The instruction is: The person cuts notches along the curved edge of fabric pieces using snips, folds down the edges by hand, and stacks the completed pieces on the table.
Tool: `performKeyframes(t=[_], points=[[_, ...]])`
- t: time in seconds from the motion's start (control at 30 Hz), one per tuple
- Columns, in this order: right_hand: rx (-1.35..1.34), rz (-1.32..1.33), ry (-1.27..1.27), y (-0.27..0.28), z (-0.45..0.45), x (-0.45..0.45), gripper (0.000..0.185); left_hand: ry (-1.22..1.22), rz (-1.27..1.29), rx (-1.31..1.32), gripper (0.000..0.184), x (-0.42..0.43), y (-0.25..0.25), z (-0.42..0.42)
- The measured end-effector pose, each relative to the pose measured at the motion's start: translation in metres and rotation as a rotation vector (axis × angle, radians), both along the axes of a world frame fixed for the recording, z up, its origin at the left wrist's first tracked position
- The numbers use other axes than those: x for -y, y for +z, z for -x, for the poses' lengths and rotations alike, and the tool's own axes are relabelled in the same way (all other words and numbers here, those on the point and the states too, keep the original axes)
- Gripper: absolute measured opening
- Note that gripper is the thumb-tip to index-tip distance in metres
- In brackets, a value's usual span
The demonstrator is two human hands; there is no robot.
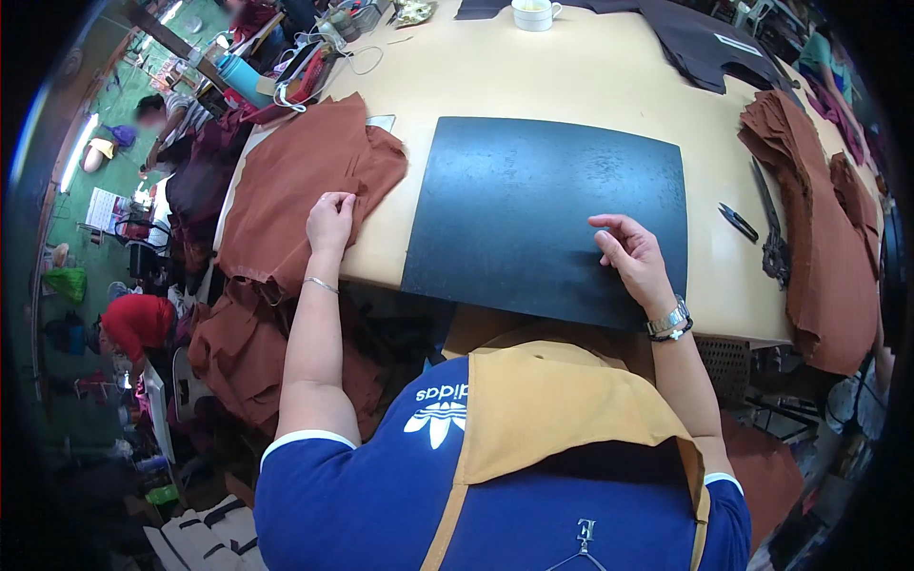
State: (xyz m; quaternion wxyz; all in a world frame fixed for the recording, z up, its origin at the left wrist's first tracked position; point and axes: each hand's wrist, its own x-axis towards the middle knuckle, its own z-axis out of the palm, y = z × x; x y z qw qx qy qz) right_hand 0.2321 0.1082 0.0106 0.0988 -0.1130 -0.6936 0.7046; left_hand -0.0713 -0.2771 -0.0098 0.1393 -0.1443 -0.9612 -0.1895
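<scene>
My left hand [330, 223] is closed at the right part of a pile of rust-brown fabric [295, 190], its fingers pinching the cloth near the pile's edge. Over the right part of a dark rectangular mat [543, 209] is my right hand [633, 255], fingers apart and slightly curled, with nothing in it. The mat's surface bears no cloth. To the right of the mat lie small thread snips [739, 223] and large dark scissors [773, 238], beside a second stack of brown fabric [819, 247].
A white cup [535, 13] and dark fabric pieces [700, 43] are at the far side of the table [571, 81]. A blue bottle [243, 81] and a red tray [309, 81] stand back left. More brown cloth [248, 357] hangs below the left edge. Other people are at left and right.
</scene>
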Motion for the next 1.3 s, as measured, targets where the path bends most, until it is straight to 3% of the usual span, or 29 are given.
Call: performKeyframes(t=[0.13, 0.27, 0.4, 0.53, 0.67, 0.7, 0.77, 0.8, 0.87, 0.9, 0.93, 1.0, 1.03, 1.07, 1.13, 1.17, 1.2, 1.27, 1.3], points=[[0.007, 0.007, -0.005, -0.001, 0.000, 0.000, 0.025, 0.033, -0.183, 0.197, 0.026, 0.010, -0.004, 0.014], [0.009, -0.001, -0.004, -0.001, 0.000, 0.000, 0.025, 0.072, -0.172, 0.226, 0.028, 0.014, -0.008, 0.021], [0.011, 0.006, -0.002, -0.001, 0.000, -0.001, 0.025, 0.025, -0.403, -0.046, 0.029, 0.023, -0.015, 0.041], [0.031, 0.012, -0.009, 0.001, 0.000, -0.001, 0.025, 0.033, -0.616, -0.370, 0.029, 0.020, 0.042, 0.062], [0.047, 0.049, -0.018, 0.006, 0.007, 0.003, 0.025, -0.136, -0.850, -0.368, 0.023, -0.040, 0.127, 0.025], [0.017, 0.033, 0.002, 0.007, 0.010, 0.005, 0.027, -0.241, -0.940, -0.260, 0.022, -0.066, 0.142, 0.005], [-0.047, -0.075, 0.082, 0.016, 0.022, 0.018, 0.046, -0.405, -1.052, -0.006, 0.021, -0.125, 0.166, -0.049], [-0.090, -0.117, 0.094, 0.015, 0.031, 0.027, 0.072, -0.455, -1.066, 0.138, 0.021, -0.157, 0.168, -0.081], [-0.106, -0.054, 0.125, 0.025, 0.042, 0.046, 0.107, -0.539, -0.890, 0.487, 0.020, -0.206, 0.157, -0.128], [-0.177, 0.064, 0.072, 0.020, 0.047, 0.057, 0.099, -0.750, -0.869, 0.675, 0.022, -0.226, 0.149, -0.146], [-0.166, 0.163, 0.137, 0.022, 0.048, 0.055, 0.078, -0.958, -0.835, 0.857, 0.025, -0.239, 0.138, -0.156], [-0.039, 0.208, -0.155, 0.035, 0.048, 0.046, 0.054, -1.130, -0.602, 0.871, 0.028, -0.254, 0.114, -0.147], [-0.060, 0.393, -0.211, 0.034, 0.043, 0.038, 0.047, -1.130, -0.480, 0.796, 0.035, -0.254, 0.107, -0.131], [-0.082, 0.580, -0.263, 0.029, 0.032, 0.025, 0.040, -1.113, -0.227, 0.285, 0.043, -0.251, 0.097, -0.113], [0.031, 0.485, -0.324, -0.013, 0.015, -0.035, 0.034, -0.997, -0.042, 0.157, 0.059, -0.235, 0.072, -0.072], [-0.081, 0.473, -0.419, -0.020, 0.005, -0.057, 0.032, -0.910, 0.005, 0.146, 0.064, -0.226, 0.058, -0.062], [-0.193, 0.460, -0.512, -0.023, -0.004, -0.072, 0.031, -0.821, 0.051, 0.133, 0.069, -0.214, 0.045, -0.056], [-0.131, 0.643, -0.595, 0.000, -0.020, -0.081, 0.034, -0.718, 0.145, 0.132, 0.078, -0.201, 0.035, -0.062], [-0.118, 0.599, -0.631, 0.004, -0.021, -0.079, 0.038, -0.703, 0.192, 0.140, 0.081, -0.199, 0.033, -0.070]])
